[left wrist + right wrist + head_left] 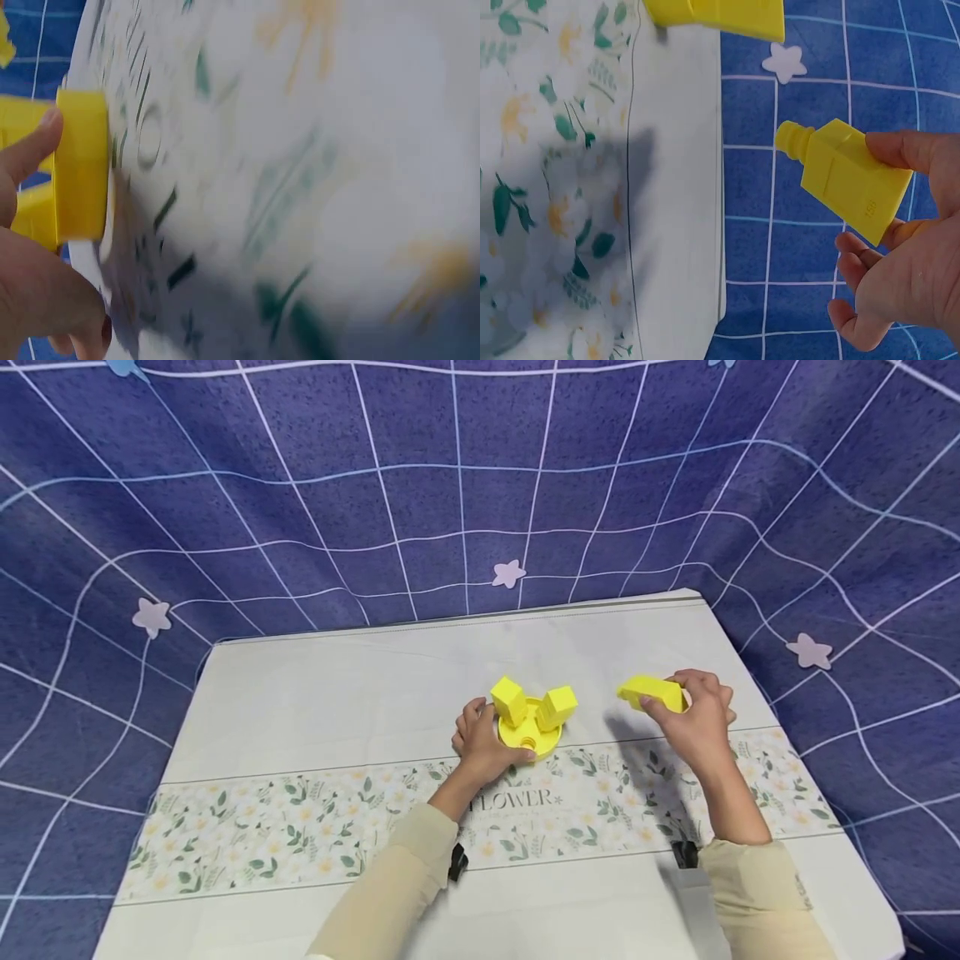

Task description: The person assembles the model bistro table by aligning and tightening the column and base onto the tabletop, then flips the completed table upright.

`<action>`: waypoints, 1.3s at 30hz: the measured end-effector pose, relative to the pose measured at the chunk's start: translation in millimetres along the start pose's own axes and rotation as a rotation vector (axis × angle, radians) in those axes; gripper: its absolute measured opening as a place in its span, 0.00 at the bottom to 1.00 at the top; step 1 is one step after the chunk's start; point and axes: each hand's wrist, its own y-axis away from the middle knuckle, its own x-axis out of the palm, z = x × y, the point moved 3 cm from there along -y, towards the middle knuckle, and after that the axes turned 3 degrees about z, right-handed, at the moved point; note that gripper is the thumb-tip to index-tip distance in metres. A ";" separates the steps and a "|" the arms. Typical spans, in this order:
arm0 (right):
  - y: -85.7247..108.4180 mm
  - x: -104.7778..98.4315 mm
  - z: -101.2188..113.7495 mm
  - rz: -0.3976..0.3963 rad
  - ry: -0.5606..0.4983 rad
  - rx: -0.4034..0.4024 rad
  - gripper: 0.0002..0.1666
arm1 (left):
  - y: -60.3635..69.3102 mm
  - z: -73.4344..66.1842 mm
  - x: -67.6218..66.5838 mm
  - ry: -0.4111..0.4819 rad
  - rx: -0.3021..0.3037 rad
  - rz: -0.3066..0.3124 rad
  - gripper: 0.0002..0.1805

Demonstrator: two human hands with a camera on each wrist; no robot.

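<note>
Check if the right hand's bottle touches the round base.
Apart: the head view shows white tabletop between the held bottle and the round base.

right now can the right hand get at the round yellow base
Probably yes: nothing visible stands between the right hand and the round yellow base, though that hand holds a yellow bottle-shaped piece and the left hand grips the base's left side.

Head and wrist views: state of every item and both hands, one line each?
left hand, holding the yellow base
yellow base, apparently resting on the tablecloth
left yellow piece, standing in the yellow base, leaning outward
right yellow piece, same
front socket, nothing inserted
right hand, pinching the yellow bottle
yellow bottle, in the air, neck uncapped
tablecloth, spread out
curtain, hanging
</note>
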 end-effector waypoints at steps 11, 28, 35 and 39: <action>14.1 17.6 12.9 0.073 -0.043 -0.093 0.20 | -11.6 11.1 -11.4 0.015 0.031 0.124 0.57; 28.0 42.5 33.0 0.175 -0.049 -0.143 0.18 | 4.5 10.7 -0.9 0.021 0.015 0.028 0.46; 33.9 52.4 38.2 0.219 -0.040 -0.168 0.18 | 13.5 3.3 14.8 0.067 0.057 -0.075 0.41; 35.9 57.7 41.3 0.256 -0.021 -0.181 0.18 | 10.5 3.1 17.0 0.060 0.068 -0.067 0.46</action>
